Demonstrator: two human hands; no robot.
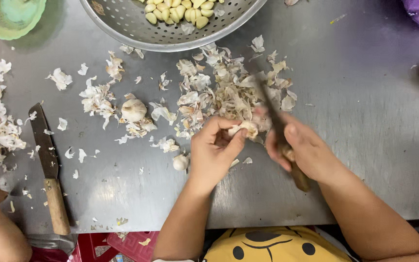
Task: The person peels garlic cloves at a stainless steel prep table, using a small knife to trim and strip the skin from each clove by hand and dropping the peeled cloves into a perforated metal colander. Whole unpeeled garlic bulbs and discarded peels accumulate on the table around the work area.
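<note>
Both hands peel garlic: left hand [214, 150] pinches a clove [244, 128], right hand [302, 148] grips a knife [281, 136]; colander [132, 26] partly filled, bulbs [133, 109] remain.

A pale garlic clove [244, 129], its papery skin partly loose, sits near the middle of the scene. A dark-bladed knife [278, 131] with a wooden handle slants just right of it, tip pointing far.
</note>
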